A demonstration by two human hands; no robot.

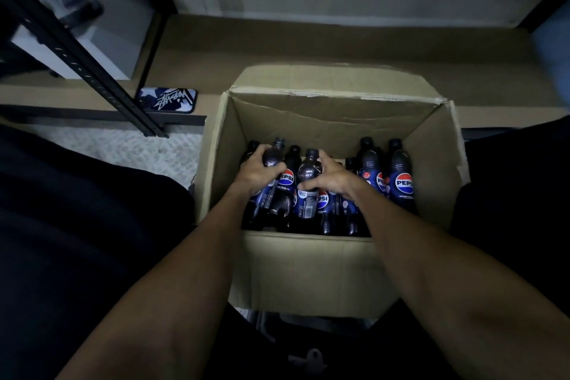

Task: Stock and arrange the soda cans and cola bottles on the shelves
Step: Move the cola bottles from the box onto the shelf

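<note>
1. Container. An open cardboard box [308, 268] sits at frame centre, between the person's dark-clothed legs. Its far flap is folded outward at 12 o'clock, toward the brown shelf board [308, 40].

2. Contents. Black-capped Pepsi bottles stand upright inside the box, with blue labels and dark liquid. The group fills the near half of the box floor, and the far strip is bare cardboard.

3. Left hand. The left hand [257, 171] reaches into the box at its 9 o'clock side. Its fingers are curled around the shoulder of the first Pepsi bottle [273, 153], below the cap.

4. Right hand. The right hand [334, 177] is at box centre. Thumb and fingers are wrapped around the upper body of the second Pepsi bottle [309, 168]. The two gripped bottles are near each other, with one bottle between them.

5. Ungripped stock. The remaining Pepsi bottles [402, 176] stand at the 3 o'clock side, against the right wall.

6. Surroundings. A phone [168, 100] in a blue graphic case lies flat at 10 o'clock from the box. A black perforated shelf upright [83, 62] runs diagonally just beside it.
</note>
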